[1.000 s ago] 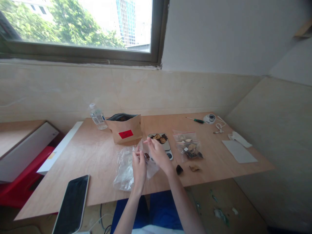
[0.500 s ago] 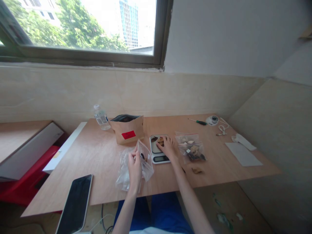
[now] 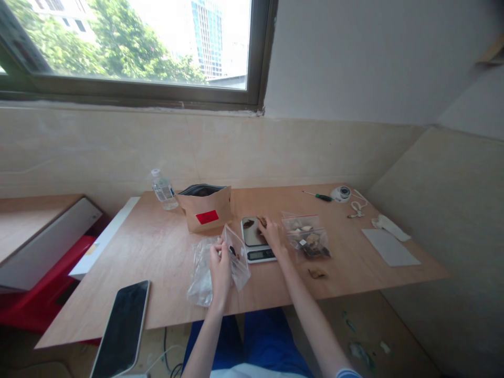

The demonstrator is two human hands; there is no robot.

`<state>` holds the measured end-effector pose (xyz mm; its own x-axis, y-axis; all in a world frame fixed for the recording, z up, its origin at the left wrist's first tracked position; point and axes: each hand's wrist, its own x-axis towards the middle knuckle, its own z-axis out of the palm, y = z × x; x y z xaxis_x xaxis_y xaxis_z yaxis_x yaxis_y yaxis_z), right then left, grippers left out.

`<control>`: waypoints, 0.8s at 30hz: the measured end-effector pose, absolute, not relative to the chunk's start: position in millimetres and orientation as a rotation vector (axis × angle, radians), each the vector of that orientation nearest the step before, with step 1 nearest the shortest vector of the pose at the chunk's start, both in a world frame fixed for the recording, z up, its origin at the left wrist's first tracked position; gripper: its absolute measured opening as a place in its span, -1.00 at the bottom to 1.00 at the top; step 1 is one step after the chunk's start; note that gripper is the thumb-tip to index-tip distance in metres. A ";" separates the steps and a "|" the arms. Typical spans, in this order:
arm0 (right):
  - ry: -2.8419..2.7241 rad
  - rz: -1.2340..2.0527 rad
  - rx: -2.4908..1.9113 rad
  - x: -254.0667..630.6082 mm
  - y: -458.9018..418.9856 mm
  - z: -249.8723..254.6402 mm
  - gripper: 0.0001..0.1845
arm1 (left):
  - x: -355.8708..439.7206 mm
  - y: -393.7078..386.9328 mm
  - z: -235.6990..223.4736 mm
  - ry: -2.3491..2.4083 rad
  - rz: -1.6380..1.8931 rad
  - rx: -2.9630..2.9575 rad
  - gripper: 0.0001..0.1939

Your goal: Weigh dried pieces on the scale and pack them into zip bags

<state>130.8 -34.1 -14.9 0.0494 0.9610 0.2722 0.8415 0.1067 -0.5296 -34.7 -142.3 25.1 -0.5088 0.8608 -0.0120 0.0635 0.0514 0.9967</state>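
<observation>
My left hand pinches a clear zip bag, its mouth toward the scale and a few dark pieces inside. More crumpled clear plastic lies under and beside that hand. On the kitchen scale, a dark dried piece rests at the plate's upper left. My right hand is over the plate's right side, fingers closed on a brown dried slice; its exact kind is unclear. Right of it lie filled zip bags, and a loose dried piece sits nearer the table edge.
An open kraft pouch with a red label stands behind the scale, beside a water bottle. A tablet-like device overhangs the front left edge. At the right are a screwdriver, a white camera and white paper.
My right hand has drawn the brown slices from the middle of the scale plate toward its right side, baring the plate. My left hand stays on the bag, shifted only slightly.
</observation>
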 end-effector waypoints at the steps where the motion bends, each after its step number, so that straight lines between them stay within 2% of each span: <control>1: -1.772 0.287 -1.755 130.8 -33.0 -12.9 -0.68 | -34.5 -141.9 25.1 1.674 1.531 0.940 -0.76; 8: -1.549 0.499 -1.644 115.9 -49.0 28.3 -0.49 | -30.6 -137.7 22.3 1.693 1.501 0.948 -0.78; 11: -1.547 0.900 -1.468 100.4 -69.8 54.1 -0.42 | -29.3 -136.9 21.2 1.708 1.508 0.959 -0.79; 14: -1.708 1.215 -1.303 88.9 -86.0 69.2 -0.49 | -28.7 -138.3 22.9 1.712 1.505 0.963 -0.78; 19: -1.928 0.790 -1.581 80.0 -93.5 68.8 -0.64 | -26.2 -142.5 26.8 1.688 1.513 0.953 -0.75; 24: -1.928 0.975 -1.352 76.8 -99.8 76.5 -0.58 | -26.0 -142.4 26.7 1.682 1.536 0.948 -0.77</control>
<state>76.8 -99.8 76.5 -0.3142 0.9479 0.0521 0.5201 0.2178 -0.8259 -26.0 -142.4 26.7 -0.5183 0.8552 0.0007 0.0782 0.0466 0.9958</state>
